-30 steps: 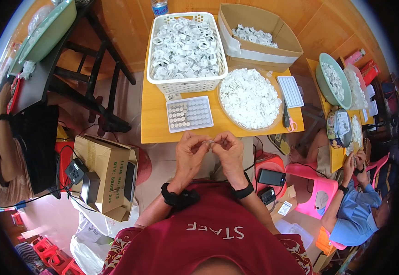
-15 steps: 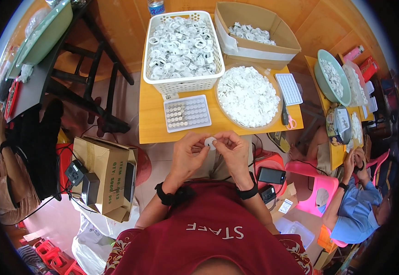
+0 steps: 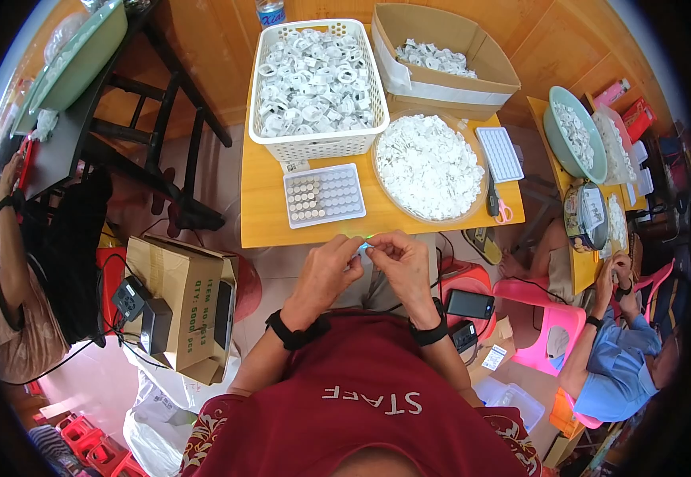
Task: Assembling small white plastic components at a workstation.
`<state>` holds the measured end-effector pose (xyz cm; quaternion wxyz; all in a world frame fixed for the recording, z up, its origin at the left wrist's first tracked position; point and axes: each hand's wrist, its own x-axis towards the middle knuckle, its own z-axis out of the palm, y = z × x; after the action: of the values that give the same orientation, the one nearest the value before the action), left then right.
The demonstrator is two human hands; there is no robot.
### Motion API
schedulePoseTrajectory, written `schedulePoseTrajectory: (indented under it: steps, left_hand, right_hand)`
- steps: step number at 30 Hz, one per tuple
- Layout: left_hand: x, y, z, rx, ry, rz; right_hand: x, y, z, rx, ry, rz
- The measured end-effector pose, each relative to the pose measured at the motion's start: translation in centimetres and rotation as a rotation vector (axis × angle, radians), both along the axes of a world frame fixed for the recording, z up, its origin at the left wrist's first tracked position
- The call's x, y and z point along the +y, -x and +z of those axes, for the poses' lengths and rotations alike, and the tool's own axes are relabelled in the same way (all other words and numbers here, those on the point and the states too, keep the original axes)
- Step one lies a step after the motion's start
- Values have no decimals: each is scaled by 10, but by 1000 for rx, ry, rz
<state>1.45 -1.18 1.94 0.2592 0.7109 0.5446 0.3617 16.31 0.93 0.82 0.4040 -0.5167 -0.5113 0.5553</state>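
Observation:
My left hand (image 3: 325,274) and my right hand (image 3: 403,272) meet in front of the table's near edge. Both pinch a small white round plastic part (image 3: 363,248) between thumbs and fingertips. It gives off a blue-green glow, and the fingers cover much of it. Just beyond my hands lies a white slotted tray (image 3: 345,208), its left half bearing several small round metal discs (image 3: 306,199). Right of that tray, a round shallow basin (image 3: 379,181) is heaped with small white pieces (image 3: 433,167).
A white plastic basket (image 3: 321,146) full of white parts and an open cardboard box (image 3: 449,91) stand at the table's back. An empty slotted tray (image 3: 501,155) and pink-handled scissors (image 3: 505,211) lie at right. Co-workers sit on both sides; a carton (image 3: 178,310) stands left.
The part between my fingers now glows blue-green, where before it looked plain white. My fingers have closed in around it. The co-worker at left has reached an arm further up toward the dark table.

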Motion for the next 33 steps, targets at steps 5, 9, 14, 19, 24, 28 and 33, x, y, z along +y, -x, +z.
schedulePoseTrajectory:
  steps: [5,9,14,19,24,28,33]
  left_hand:
    - [1,1,-7,-95,25,23]
    - [2,2,-14,-726,319,146]
    - [2,1,-7,-1223,686,213]
    - [1,6,-24,-1400,707,211]
    - [7,7,-28,-1412,663,140]
    - [11,8,-14,-1350,628,166]
    - [15,29,-7,-1140,346,370]
  right_hand:
    - [1,4,6,39,17,-9]
    - [-1,6,9,90,-48,-41]
    - [-4,10,5,92,-100,-75]
    - [-4,16,5,89,-140,-78]
    - [1,19,5,101,-117,-62]
    - [13,20,9,200,-86,-28]
    - [73,-12,48,100,-141,-40]
